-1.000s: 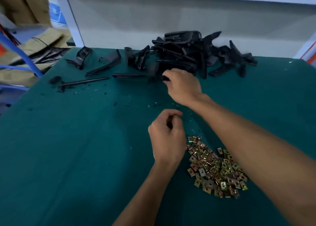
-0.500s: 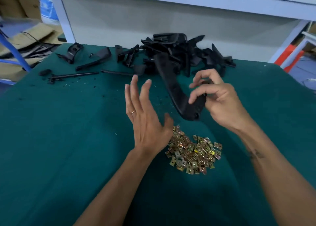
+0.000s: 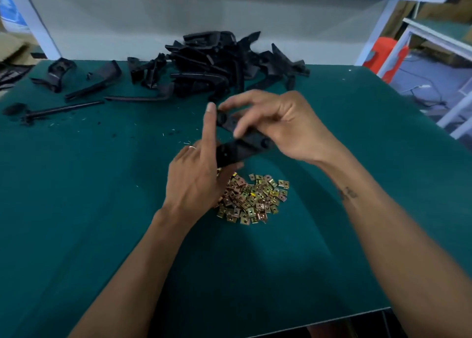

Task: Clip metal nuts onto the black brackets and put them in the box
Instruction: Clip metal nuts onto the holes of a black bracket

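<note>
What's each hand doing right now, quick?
Left hand: holds the near end of the black bracket, index finger straight up.
Right hand: fingers curled around the same bracket's far end.

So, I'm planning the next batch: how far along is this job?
Early. No finished bracket and no box show in view. In hand: both the left hand and right hand hold one black bracket above the metal nuts; whether a nut is on it is unclear. Left: the bracket pile at the table's far edge.
</note>
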The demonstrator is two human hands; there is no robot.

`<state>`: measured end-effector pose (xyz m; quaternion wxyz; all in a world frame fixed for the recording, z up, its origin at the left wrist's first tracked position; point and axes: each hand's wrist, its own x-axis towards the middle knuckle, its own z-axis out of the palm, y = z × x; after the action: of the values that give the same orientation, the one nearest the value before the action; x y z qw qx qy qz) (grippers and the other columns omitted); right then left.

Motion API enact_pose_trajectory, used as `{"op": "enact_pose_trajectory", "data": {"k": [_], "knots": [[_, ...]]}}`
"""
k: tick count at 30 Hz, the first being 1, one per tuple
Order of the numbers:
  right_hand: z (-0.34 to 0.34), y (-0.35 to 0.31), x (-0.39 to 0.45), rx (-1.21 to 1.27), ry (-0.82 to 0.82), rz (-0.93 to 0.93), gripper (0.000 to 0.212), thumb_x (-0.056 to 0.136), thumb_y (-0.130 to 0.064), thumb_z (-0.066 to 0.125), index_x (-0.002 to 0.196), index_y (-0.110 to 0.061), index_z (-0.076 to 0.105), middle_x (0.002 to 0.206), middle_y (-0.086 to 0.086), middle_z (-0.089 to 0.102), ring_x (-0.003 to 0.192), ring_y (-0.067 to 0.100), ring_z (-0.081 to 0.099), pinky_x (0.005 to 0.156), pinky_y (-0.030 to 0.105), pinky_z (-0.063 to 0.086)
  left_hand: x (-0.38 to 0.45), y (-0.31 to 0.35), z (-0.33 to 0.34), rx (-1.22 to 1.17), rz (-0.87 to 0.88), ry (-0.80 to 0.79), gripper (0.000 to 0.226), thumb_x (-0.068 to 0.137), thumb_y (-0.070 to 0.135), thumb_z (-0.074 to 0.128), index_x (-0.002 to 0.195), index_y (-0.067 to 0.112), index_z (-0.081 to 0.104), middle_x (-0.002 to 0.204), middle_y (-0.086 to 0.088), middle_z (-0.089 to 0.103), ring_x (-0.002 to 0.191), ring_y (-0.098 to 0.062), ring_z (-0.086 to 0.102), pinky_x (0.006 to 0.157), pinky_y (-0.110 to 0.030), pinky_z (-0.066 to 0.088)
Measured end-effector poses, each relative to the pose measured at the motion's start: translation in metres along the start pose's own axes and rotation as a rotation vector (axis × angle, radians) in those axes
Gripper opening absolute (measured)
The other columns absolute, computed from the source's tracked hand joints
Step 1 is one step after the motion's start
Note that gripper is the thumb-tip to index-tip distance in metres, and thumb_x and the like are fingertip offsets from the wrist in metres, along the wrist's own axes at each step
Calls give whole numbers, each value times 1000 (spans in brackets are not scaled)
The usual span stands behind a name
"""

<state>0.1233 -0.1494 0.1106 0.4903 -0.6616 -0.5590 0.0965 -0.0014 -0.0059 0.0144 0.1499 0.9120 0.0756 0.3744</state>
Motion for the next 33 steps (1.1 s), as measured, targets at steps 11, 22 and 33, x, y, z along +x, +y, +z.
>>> {"op": "enact_pose_trajectory", "data": {"k": [11, 22, 33], "knots": [[-15, 74, -68, -241, -115, 576, 15, 81, -18, 86, 83, -31, 79, 86, -12, 71, 75, 1, 61, 74, 27, 46, -4, -11, 0, 224, -207, 39, 111, 86, 41, 76, 161, 16, -3, 104, -2, 73, 74, -30, 67, 59, -31, 43], [-2, 72, -65, -410, -145, 553, 16, 85, -12, 77, 89, -27, 73, 86, -11, 66, 75, -5, 57, 59, 13, 42, -6, -3, 6, 179, -268, 21, 36, 94, 37, 63, 117, 13, 49, 107, -7, 57, 79, -36, 60, 58, -34, 38], [5, 68, -66, -412, -133, 493, 15, 86, -11, 76, 90, -25, 73, 86, -10, 64, 70, 3, 57, 64, 33, 52, -6, 3, 1, 66, -181, 41, 54, 96, 22, 63, 145, 27, 42, 87, -5, 72, 70, -37, 64, 59, -35, 42]]}}
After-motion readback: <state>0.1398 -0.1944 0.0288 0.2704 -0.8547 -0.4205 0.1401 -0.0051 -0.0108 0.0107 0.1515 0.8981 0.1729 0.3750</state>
